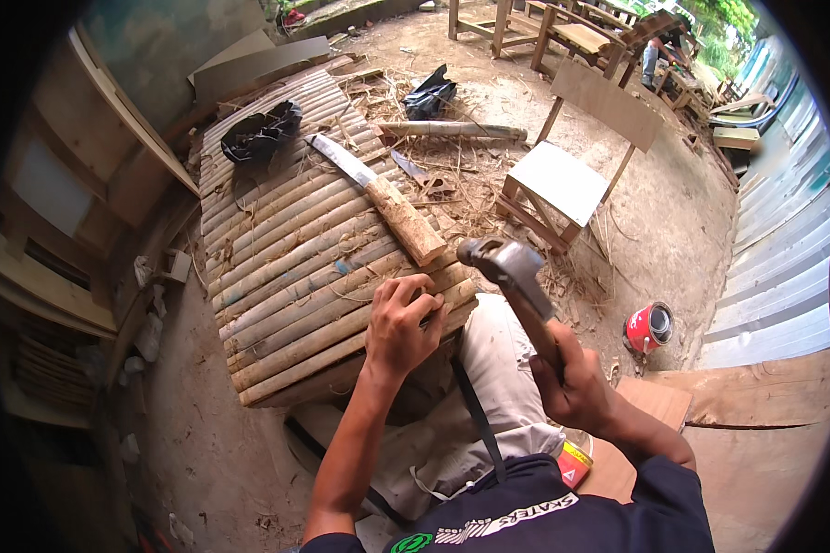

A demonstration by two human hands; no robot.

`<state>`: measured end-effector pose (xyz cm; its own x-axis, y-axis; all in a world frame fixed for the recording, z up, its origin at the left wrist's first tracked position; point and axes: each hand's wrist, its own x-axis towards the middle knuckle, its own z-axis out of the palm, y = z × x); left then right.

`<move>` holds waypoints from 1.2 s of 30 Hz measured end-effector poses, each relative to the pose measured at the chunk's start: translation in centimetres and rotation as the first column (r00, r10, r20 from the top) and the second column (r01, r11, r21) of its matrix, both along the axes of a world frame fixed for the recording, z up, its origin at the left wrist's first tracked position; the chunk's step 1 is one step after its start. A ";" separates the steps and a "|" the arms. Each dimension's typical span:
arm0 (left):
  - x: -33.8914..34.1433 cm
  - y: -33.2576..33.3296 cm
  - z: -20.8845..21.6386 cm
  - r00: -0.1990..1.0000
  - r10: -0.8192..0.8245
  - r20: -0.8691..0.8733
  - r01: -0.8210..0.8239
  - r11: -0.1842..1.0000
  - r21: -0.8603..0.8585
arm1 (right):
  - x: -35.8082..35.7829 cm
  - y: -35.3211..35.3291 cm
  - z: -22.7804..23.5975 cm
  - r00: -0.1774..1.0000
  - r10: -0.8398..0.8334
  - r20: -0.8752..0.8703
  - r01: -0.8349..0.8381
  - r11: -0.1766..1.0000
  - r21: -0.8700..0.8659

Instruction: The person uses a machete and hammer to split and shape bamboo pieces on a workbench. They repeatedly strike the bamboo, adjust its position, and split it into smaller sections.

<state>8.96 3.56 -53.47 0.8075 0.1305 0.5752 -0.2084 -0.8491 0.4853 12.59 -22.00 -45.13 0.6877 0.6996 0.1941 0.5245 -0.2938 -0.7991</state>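
The shirt (526, 516) lies nearest; I see the right hand (576, 382), forearm angled inward, gripping the raised hammer (518, 275); the left hand (401, 324) curls at the bench (286, 267) edge, its hold unclear.

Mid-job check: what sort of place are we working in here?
It looks like an outdoor woodworking yard, probably a small one: a hammer in the right hand, a slatted bench with a large knife on it, and a wooden chair nearby.

A knife (378, 191) lies on the desk (290, 249), ahead of the left hand (402, 318). A chair (567, 182) stands right of the desk; a can (640, 329) sits right of the hammer (523, 288).
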 end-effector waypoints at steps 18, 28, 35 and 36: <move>0.1 0.2 0.0 1.000 -0.024 -0.003 0.024 1.000 0.008 | -0.1 0.0 -1.2 0.999 0.005 0.040 -0.010 0.992 0.129; -0.1 -0.2 0.2 1.000 0.021 -0.020 -0.021 0.999 -0.025 | 0.3 -0.4 -1.5 0.996 -0.058 -0.062 0.060 0.998 0.033; -0.3 0.1 1.0 1.000 -0.003 0.002 0.003 0.963 -0.270 | 0.1 0.1 -2.4 0.985 -0.125 -0.119 0.100 0.976 -0.195; -0.2 0.3 1.2 1.000 -0.011 -0.001 0.010 0.921 -0.388 | 0.0 0.2 -2.4 0.987 -0.130 -0.092 0.120 0.988 -0.100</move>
